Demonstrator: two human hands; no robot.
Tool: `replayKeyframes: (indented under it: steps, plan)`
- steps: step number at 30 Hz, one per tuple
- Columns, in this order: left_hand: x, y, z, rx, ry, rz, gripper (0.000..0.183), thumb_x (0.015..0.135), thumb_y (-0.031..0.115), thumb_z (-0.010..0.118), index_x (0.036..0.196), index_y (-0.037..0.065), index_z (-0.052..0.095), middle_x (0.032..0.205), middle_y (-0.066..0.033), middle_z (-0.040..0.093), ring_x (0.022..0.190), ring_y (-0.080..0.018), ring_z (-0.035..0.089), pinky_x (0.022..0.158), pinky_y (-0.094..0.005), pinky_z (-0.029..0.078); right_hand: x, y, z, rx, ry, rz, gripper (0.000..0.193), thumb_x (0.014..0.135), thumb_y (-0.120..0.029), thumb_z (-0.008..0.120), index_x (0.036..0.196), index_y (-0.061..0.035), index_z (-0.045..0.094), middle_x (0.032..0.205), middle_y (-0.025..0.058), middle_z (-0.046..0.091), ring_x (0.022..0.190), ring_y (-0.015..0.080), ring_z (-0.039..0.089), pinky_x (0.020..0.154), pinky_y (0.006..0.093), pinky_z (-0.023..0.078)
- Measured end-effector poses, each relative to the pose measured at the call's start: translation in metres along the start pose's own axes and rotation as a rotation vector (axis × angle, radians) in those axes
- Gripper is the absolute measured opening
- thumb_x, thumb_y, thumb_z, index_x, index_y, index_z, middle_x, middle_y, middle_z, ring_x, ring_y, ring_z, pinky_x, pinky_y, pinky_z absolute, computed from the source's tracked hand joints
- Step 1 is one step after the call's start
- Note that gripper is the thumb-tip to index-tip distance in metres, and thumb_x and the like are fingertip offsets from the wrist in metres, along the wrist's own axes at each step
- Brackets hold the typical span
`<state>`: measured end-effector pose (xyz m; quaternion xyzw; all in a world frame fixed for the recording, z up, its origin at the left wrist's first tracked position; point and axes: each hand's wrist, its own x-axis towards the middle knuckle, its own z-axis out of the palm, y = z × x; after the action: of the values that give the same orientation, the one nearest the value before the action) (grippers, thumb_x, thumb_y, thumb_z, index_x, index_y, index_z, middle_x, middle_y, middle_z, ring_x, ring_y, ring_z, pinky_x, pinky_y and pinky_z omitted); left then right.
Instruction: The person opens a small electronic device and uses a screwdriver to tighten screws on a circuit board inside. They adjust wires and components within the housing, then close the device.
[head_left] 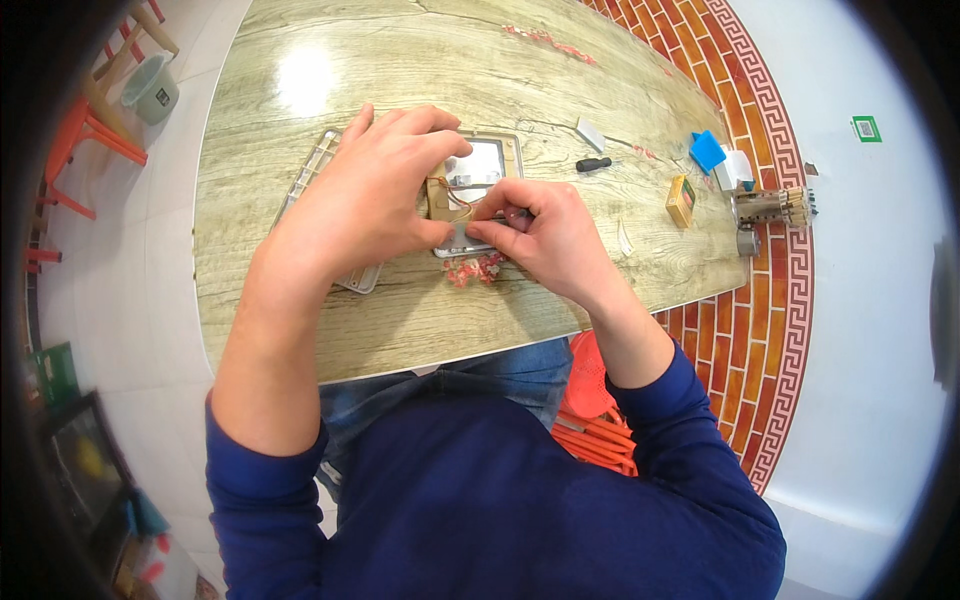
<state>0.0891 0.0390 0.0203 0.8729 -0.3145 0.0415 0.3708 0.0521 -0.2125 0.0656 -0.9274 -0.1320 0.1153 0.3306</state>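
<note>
An opened electronic device with a beige casing (507, 150) lies on the table in front of me, with a pale shiny panel and thin brown and yellow wires (458, 200) showing inside. My left hand (390, 185) reaches across its left side, thumb at the near edge and fingertips over the far part, bracing the casing. At the near right corner my right hand (535, 225) is closed in a pinch close to the wires. What sits between its fingertips is too small and covered to name. A flat ribbed cover (310, 165) lies partly under my left hand and forearm.
Right of the device lie a black-handled screwdriver (593, 163), a small white block (590, 133), a yellow box (680, 202) and a curved white piece (625, 238). Blue (707, 152) and white containers stand by the right edge, near a brick-patterned wall (715, 330). A bin (152, 90) stands beyond the left edge.
</note>
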Motion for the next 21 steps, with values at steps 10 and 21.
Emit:
replayKeyframes:
  steps: [10,21]
  plan:
    - [0.000,0.005,-0.004,-0.006,-0.001,0.000,0.067,0.084,0.017,0.097,0.147,0.006,0.077,0.161,-0.0116,0.069,0.158,-0.0350,0.061,0.145,-0.0687,0.033,-0.014,0.015,-0.017,0.314,0.114,-0.136,0.036,0.111,-0.008,0.080,0.146,-0.0042,0.070,0.083,-0.0064,0.047,0.075,0.0084,0.047,0.072,0.0309,0.045]
    - [0.007,0.017,-0.014,0.049,-0.129,-0.051,0.068,0.086,0.012,0.095,0.151,0.008,0.075,0.171,-0.0138,0.065,0.162,-0.0405,0.058,0.147,-0.0657,0.029,-0.006,0.039,-0.006,0.938,0.426,-0.291,0.030,0.121,-0.002,0.067,0.150,0.0052,0.071,0.106,0.0171,0.086,0.094,0.0223,0.085,0.081,0.0334,0.069]
